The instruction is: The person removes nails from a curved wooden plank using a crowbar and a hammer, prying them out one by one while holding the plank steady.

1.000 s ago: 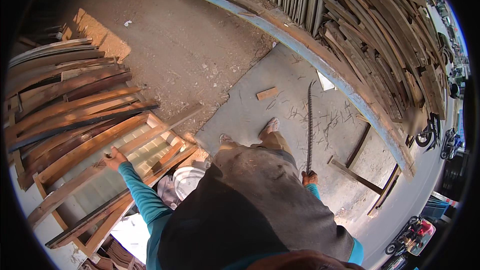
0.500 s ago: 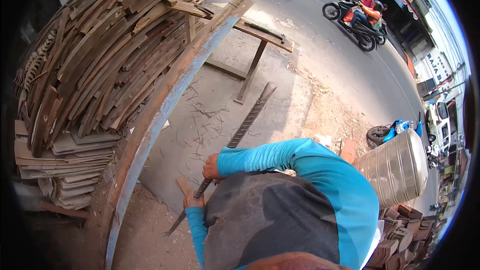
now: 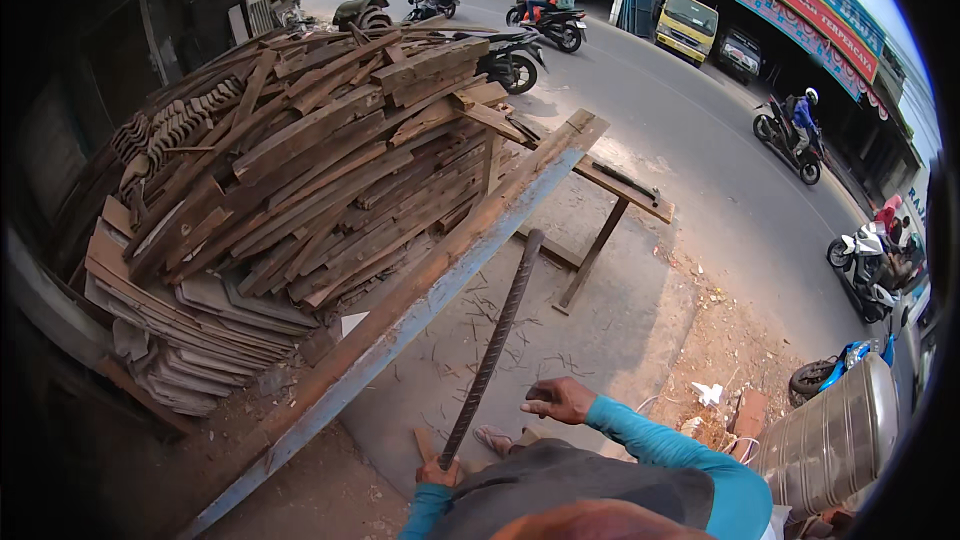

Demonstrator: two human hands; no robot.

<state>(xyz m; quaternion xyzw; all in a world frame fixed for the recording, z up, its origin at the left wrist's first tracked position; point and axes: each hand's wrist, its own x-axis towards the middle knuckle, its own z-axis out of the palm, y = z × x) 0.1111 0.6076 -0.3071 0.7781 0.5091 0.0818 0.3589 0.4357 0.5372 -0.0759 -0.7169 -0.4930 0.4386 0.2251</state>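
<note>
My left hand (image 3: 437, 472) grips the lower end of a long ribbed steel bar (image 3: 494, 345), which leans up and away from me. A short piece of wood (image 3: 424, 443) shows beside that hand; whether I hold it too, I cannot tell. My right hand (image 3: 562, 400) is off the bar, to its right, with loosely bent fingers and nothing visible in them. Left of the bar, a long wooden beam (image 3: 420, 315) with flaking blue paint slants across, its far end resting on a wooden trestle (image 3: 590, 255). A dark, slim tool (image 3: 625, 181) lies on the trestle's top.
A big stack of old planks (image 3: 340, 160) fills the left, with flat tiles (image 3: 190, 325) at its near end. Bent nails (image 3: 490, 340) litter the concrete. To the right stand a ribbed metal tank (image 3: 830, 435) and a blue motorbike (image 3: 840, 365). Traffic passes on the road (image 3: 690, 130).
My right hand has let go of the bar and moved right. My left hand still holds it; the bar now stands more upright. The view has shifted up toward the road.
</note>
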